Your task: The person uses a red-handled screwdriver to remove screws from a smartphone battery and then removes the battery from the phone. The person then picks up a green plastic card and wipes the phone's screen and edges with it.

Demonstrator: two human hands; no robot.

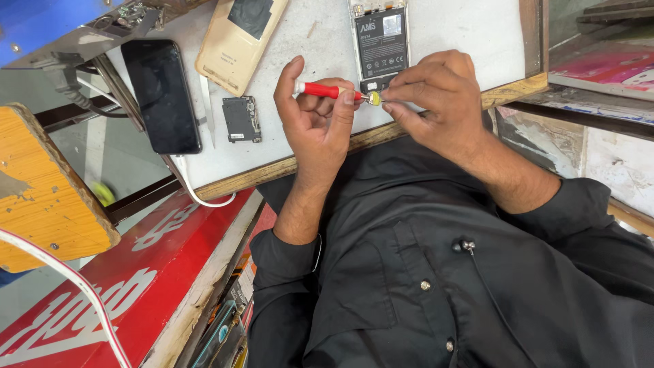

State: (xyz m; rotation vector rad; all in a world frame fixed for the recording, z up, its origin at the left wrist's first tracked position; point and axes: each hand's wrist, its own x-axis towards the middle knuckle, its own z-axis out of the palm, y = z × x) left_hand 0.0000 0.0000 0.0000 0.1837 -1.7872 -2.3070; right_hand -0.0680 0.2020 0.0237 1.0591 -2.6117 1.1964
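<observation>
My left hand (317,119) is closed around a small red-handled screwdriver (325,90), which lies level and points right. My right hand (436,95) pinches a small yellow piece (375,98) at the screwdriver's metal tip. Both hands hover over the near edge of the white worktop (300,143). Just beyond them lies an opened phone (381,41) with its black battery exposed. My right fingers hide the phone's lower end.
A black phone (162,95), a beige back cover (235,41), a small black circuit part (241,118) and a thin metal tool (206,109) lie at left. A white cable (197,194) hangs off the edge. An orange wooden stool (41,197) and red board (136,272) sit below.
</observation>
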